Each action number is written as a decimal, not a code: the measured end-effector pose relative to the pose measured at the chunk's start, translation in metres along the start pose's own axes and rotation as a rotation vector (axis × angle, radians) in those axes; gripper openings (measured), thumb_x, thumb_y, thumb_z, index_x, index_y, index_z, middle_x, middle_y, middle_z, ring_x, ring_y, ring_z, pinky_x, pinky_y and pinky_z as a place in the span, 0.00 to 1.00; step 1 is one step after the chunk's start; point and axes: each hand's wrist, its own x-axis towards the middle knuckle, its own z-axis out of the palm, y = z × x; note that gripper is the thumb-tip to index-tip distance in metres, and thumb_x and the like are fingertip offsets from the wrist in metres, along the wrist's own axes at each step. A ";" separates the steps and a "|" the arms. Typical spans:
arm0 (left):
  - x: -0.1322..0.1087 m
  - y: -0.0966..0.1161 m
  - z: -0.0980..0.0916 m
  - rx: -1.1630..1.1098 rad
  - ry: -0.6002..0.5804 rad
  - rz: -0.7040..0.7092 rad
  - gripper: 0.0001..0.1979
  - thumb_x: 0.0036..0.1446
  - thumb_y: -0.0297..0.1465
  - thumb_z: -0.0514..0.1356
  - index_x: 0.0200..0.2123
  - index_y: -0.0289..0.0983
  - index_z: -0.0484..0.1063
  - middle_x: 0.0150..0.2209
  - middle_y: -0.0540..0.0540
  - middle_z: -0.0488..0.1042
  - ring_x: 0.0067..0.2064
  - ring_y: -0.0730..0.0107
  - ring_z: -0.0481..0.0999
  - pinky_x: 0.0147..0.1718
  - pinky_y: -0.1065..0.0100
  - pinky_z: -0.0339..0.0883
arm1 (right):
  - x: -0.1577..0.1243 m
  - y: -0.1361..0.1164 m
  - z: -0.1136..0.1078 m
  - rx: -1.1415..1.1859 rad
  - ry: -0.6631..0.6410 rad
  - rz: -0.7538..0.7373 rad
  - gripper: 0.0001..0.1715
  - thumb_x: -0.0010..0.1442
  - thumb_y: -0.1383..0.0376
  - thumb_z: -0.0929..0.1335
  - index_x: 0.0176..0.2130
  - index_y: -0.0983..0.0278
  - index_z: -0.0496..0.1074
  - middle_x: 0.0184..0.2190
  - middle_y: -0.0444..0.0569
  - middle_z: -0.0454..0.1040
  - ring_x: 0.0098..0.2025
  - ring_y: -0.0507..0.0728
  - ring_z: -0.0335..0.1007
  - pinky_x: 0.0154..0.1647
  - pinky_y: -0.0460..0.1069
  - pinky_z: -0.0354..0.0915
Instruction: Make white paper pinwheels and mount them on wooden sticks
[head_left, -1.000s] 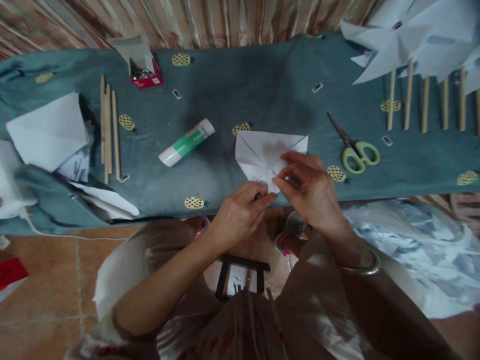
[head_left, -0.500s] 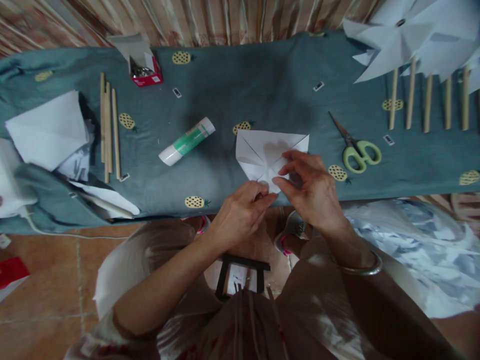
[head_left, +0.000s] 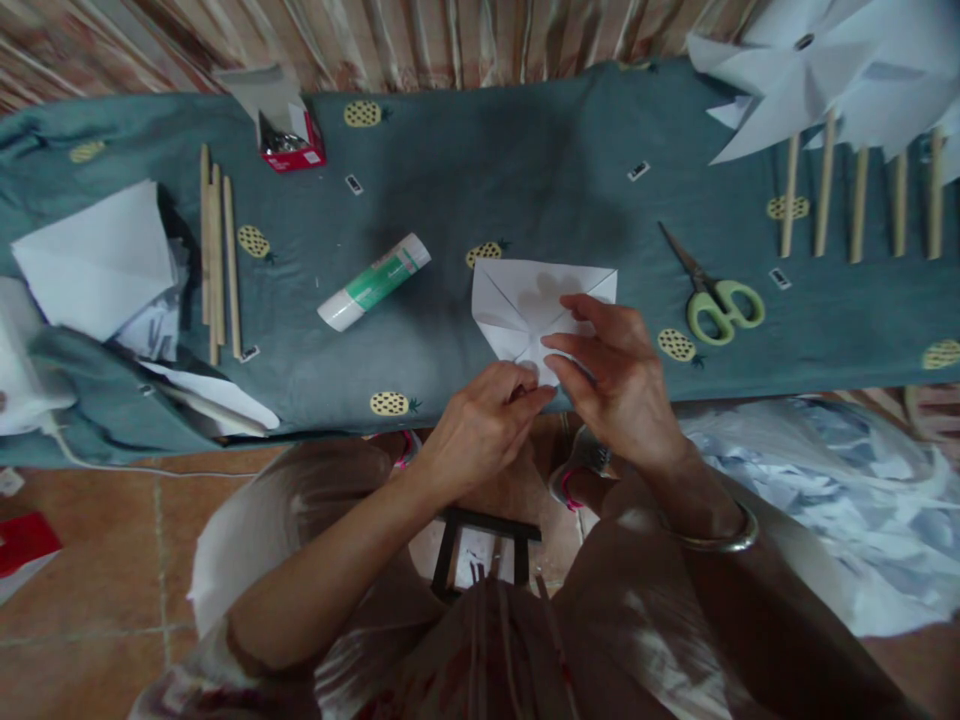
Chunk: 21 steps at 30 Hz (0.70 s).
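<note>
White creased paper sheet (head_left: pixel 517 295) lies along near edge of table in teal pineapple-print cloth (head_left: pixel 480 150). Risk, in judgement: uneven pull from fingers could tear sheet along diagonal lines or skew its folds. Sheet's near corner sits pinched in left hand (head_left: pixel 487 420); sheet's right half under right hand (head_left: pixel 622 370), fingers loosely spread, contact unclear. Green-and-white glue stick (head_left: pixel 375 282) left; green-handled metal scissors (head_left: pixel 709 295) right; white paper pinwheels (head_left: pixel 802 85) toward far right corner.
</note>
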 end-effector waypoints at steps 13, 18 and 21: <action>0.001 0.000 -0.001 -0.009 0.007 0.009 0.10 0.63 0.24 0.55 0.47 0.32 0.70 0.39 0.42 0.72 0.43 0.66 0.73 0.40 0.65 0.75 | -0.010 -0.006 0.016 -0.122 -0.044 -0.041 0.20 0.64 0.69 0.60 0.51 0.52 0.69 0.61 0.47 0.66 0.61 0.67 0.61 0.58 0.66 0.61; 0.000 0.000 -0.002 -0.022 0.005 -0.003 0.10 0.62 0.23 0.55 0.46 0.31 0.69 0.41 0.41 0.72 0.44 0.65 0.73 0.43 0.64 0.75 | -0.013 -0.013 0.025 -0.208 -0.005 -0.090 0.19 0.68 0.69 0.58 0.54 0.58 0.66 0.60 0.53 0.68 0.59 0.65 0.63 0.54 0.62 0.63; 0.000 0.000 -0.003 -0.030 0.011 -0.009 0.09 0.61 0.23 0.56 0.45 0.30 0.70 0.42 0.40 0.72 0.44 0.65 0.73 0.42 0.65 0.75 | -0.014 -0.014 0.028 -0.280 0.010 -0.148 0.19 0.68 0.71 0.57 0.56 0.62 0.63 0.59 0.55 0.69 0.58 0.64 0.63 0.51 0.60 0.66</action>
